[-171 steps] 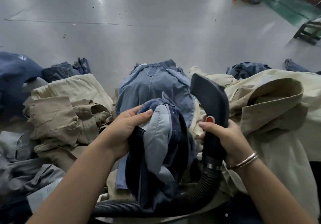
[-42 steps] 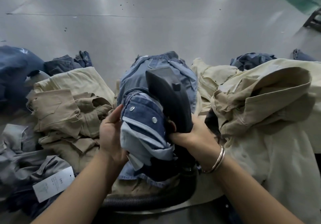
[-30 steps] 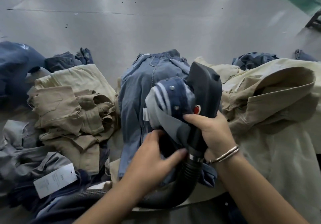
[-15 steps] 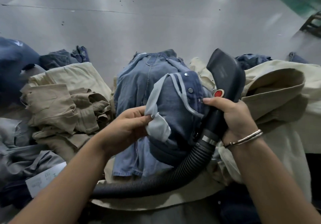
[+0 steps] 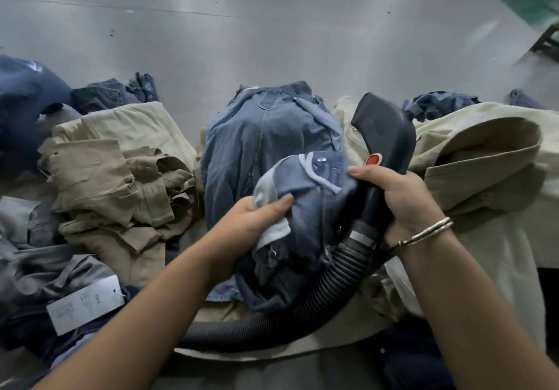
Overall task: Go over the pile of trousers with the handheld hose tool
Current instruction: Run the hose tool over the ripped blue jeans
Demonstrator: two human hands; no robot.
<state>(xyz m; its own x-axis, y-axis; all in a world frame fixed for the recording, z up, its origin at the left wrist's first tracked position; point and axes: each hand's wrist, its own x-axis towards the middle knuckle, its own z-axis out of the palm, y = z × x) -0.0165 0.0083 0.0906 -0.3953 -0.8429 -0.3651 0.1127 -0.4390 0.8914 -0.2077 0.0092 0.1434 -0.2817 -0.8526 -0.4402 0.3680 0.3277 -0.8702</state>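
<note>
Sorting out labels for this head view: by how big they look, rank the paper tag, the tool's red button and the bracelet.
Largest to smallest:
1. paper tag
2. bracelet
3. red button

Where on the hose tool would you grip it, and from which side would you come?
Grip the hose tool on its narrow black neck, between the red button and the metal collar, coming from the right as the right hand does. The neck is slim enough to wrap, the thumb lies near the button, and the jeans crowd the left.
</note>
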